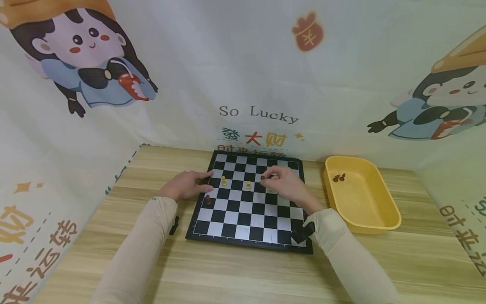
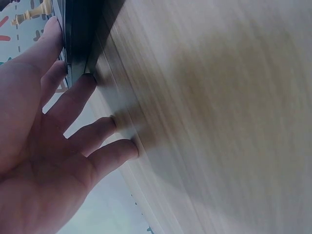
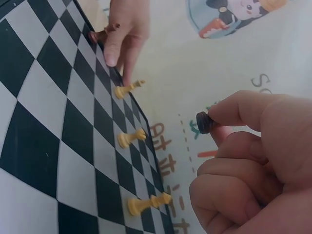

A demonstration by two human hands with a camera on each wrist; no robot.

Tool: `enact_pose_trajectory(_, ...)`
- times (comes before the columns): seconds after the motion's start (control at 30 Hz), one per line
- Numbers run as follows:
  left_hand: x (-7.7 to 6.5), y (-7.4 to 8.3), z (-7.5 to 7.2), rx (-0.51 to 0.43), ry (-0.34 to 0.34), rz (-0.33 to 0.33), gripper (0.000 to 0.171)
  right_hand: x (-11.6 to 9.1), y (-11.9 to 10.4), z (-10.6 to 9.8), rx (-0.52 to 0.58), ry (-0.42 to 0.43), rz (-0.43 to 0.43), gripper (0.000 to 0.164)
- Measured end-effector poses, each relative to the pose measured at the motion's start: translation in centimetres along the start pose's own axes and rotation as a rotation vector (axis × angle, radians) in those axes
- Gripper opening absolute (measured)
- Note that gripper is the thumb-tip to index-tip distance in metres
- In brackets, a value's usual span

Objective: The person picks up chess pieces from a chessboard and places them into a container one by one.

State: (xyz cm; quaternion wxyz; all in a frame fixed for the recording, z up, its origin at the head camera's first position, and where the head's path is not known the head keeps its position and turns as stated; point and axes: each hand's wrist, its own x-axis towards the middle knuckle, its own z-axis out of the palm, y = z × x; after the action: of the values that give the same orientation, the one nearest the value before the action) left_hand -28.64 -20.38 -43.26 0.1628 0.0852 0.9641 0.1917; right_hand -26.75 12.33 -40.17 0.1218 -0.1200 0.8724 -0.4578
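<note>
Between thumb and fingertips, my right hand (image 1: 282, 183) pinches a dark brown chess piece (image 3: 203, 122) above the far right part of the chessboard (image 1: 231, 218). Its round base shows in the right wrist view; fingers hide the rest. My left hand (image 1: 186, 185) touches the board's left edge, thumb and index finger at the rim and the other fingers spread toward the wooden table. Two pale yellow chess pieces (image 1: 224, 181) stand on the board in the head view. A third pale piece (image 3: 148, 202) shows in the right wrist view. Near the left edge stands a brown chess piece (image 1: 208, 200).
Right of the board, a yellow plastic basin (image 1: 364, 202) holds a few brown chess pieces (image 1: 339, 177) at its far left. Board and basin rest on a wood-grain table (image 1: 243, 274). A printed cloth backdrop (image 1: 341, 105) rises behind and at both sides.
</note>
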Motion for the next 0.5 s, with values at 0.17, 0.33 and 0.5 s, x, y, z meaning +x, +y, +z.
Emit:
enact_pose_trajectory(0.17,-0.1,0.1,0.0,-0.001,0.0,0.008,0.066,-0.4,0.0,-1.4,0.022,0.032,0.006,0.022)
enact_pose_trajectory(0.33,-0.1,0.1,0.0,0.002,-0.001,0.009,0.066,-0.6,-0.2,-3.0,0.061,0.031,0.023,0.024)
enact_pose_trajectory(0.5,0.0,0.0,0.0,0.005,0.0,0.014,0.066,-0.5,-0.2,-4.4,0.059,0.047,0.049,0.027)
